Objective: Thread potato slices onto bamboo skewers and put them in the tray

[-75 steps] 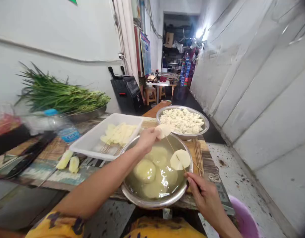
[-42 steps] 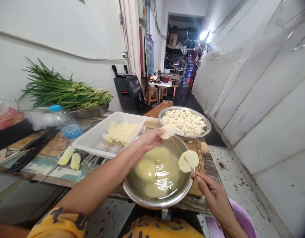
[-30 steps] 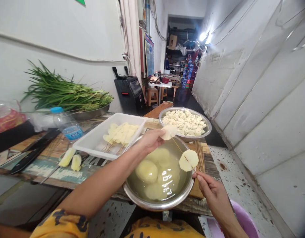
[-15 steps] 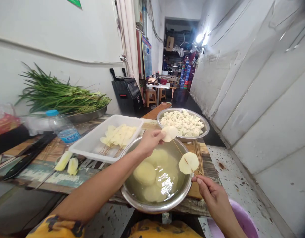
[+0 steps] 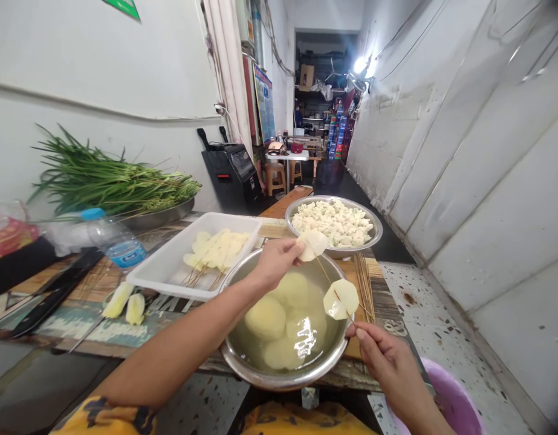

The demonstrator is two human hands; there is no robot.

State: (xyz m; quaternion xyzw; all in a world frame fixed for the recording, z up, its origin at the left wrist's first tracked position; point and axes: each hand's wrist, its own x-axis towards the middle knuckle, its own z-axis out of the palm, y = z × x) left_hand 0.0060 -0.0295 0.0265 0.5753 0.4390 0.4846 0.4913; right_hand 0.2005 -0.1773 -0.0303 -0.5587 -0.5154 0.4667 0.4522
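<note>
Pinched in my left hand (image 5: 281,261) is a thin, pale potato slice (image 5: 313,245) at the far end of a bamboo skewer (image 5: 323,267). A second potato slice (image 5: 341,299) is threaded on the same skewer, nearer my right hand (image 5: 392,356). The fingers of my right hand are closed round the skewer's near end. Both slices hang over a steel bowl (image 5: 285,380) of cloudy water, where several pale potato slices (image 5: 265,316) lie under the surface. Left of the bowl, a white plastic tray (image 5: 163,279) holds several skewered slices (image 5: 217,249).
A steel basin of cauliflower pieces (image 5: 333,220) stands behind the bowl. Loose skewers (image 5: 364,287) lie at the right. Leftward are a water bottle (image 5: 118,241), a knife (image 5: 56,296), cabbage pieces (image 5: 120,300) and a pan of green chives (image 5: 115,184). A purple tub (image 5: 455,393) sits below right.
The slice nearer my right hand has shifted slightly left with the skewer. Both hands keep their grip, and the camera view has moved a little.
</note>
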